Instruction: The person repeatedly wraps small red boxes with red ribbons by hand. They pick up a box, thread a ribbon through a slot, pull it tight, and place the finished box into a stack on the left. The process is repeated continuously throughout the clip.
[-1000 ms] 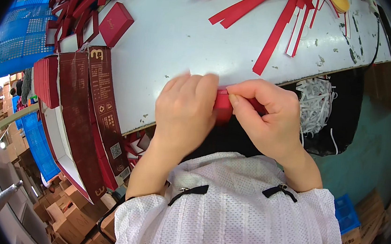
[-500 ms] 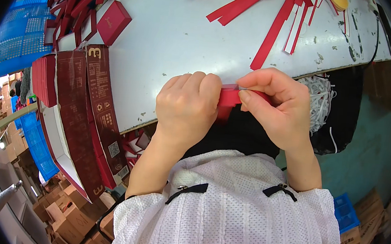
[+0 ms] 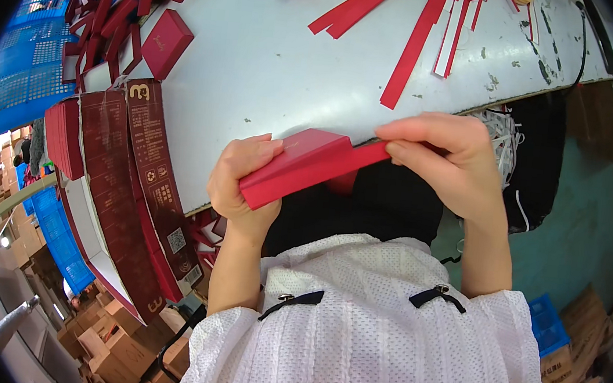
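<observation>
A flat red box (image 3: 314, 146) is tilted in front of my body, its left end gripped in my left hand (image 3: 238, 177). Along the box's near side runs a red strip (image 3: 371, 153), whose free end sticks out past the right corner. My right hand (image 3: 451, 161) pinches that end between thumb and forefinger. Below the box another bit of red shows against the dark lap; what it belongs to is hidden. Several loose red strips (image 3: 413, 50), some with white backs, lie across the far side of the white table (image 3: 261, 47).
A red box (image 3: 166, 43) sits at the table's left, beside a heap of red box parts (image 3: 120, 15) and blue perforated crates (image 3: 28, 54). A dark red carton (image 3: 111, 187) stands against the left edge. White paper shreds (image 3: 499, 147) fill a black bag (image 3: 541, 170) at right.
My left hand has moved left and turned, bringing the box into fuller view. My right hand has drawn slightly right with the strip's end, which now stretches out from the box.
</observation>
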Demonstrator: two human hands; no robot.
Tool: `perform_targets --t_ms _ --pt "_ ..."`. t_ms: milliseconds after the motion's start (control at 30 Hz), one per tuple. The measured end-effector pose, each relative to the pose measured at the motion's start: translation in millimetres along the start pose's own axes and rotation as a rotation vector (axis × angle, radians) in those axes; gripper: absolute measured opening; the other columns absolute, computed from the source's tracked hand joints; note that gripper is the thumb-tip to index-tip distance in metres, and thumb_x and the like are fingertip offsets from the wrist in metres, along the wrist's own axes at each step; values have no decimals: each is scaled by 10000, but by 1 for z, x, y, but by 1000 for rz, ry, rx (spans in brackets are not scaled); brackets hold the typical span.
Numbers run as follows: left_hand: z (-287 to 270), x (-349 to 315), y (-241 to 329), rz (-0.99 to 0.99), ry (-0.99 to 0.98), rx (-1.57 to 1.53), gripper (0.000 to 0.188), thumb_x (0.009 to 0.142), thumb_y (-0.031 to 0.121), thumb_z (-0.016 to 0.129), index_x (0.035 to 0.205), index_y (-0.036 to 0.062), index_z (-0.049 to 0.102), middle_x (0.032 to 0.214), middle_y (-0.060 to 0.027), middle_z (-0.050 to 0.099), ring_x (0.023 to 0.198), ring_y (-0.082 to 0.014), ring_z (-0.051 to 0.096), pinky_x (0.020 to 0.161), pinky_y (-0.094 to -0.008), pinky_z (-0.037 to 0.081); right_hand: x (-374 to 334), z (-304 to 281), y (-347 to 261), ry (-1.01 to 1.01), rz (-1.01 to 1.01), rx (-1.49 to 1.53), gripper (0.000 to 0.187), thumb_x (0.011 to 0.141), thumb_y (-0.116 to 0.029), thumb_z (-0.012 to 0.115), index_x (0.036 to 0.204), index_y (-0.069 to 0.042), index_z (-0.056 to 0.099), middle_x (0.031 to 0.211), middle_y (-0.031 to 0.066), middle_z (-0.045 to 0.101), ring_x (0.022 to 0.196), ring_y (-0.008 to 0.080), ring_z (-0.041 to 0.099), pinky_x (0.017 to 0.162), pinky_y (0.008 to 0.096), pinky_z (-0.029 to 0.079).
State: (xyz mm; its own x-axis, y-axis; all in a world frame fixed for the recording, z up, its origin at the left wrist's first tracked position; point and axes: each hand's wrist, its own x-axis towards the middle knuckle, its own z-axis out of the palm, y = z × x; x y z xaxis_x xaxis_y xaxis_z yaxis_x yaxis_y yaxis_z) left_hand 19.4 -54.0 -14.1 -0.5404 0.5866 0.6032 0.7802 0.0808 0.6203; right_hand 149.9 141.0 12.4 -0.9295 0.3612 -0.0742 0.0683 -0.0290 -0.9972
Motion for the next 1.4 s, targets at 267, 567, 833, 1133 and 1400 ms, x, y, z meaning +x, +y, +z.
perform_targets --t_ms 267,567,833,1133,1400 --pt "0 -8 -4 -68 70 -126 101 756 -24 588 815 -8 508 745 -156 620 673 -210 596 628 -303 494 8 16 10 56 21 -11 133 741 9 599 865 16 645 708 58 628 632 89 576 574 198 455" --pt "-9 -16 -16 -250 146 -132 236 725 -10 632 906 -7 480 926 -183 577 791 -245 577 704 -326 479 18 47 22 -54 135 205 164 769 6 569 922 27 624 743 50 632 672 83 580 612 191 459" --pt "-25 40 28 156 -451 1062 356 619 42 613 965 103 556 1162 -55 509 1200 -297 353 1003 -457 145 18 82 25 -52 95 123 148 766 -69 572 882 7 624 704 115 625 587 127 570 560 245 447" --pt "-43 36 7 97 -479 729 133 618 1 612 722 40 539 875 -78 617 845 -258 583 757 -347 437 14 57 9 35 -172 -147 113 724 -18 625 832 10 636 670 71 605 567 105 545 524 217 423" --pt "-38 -6 -11 -15 -36 359 128 663 15 647 730 4 538 783 -144 630 726 -263 605 725 -353 480 21 37 10 -6 -284 -217 103 702 9 631 805 9 628 671 67 576 578 133 546 512 230 414"
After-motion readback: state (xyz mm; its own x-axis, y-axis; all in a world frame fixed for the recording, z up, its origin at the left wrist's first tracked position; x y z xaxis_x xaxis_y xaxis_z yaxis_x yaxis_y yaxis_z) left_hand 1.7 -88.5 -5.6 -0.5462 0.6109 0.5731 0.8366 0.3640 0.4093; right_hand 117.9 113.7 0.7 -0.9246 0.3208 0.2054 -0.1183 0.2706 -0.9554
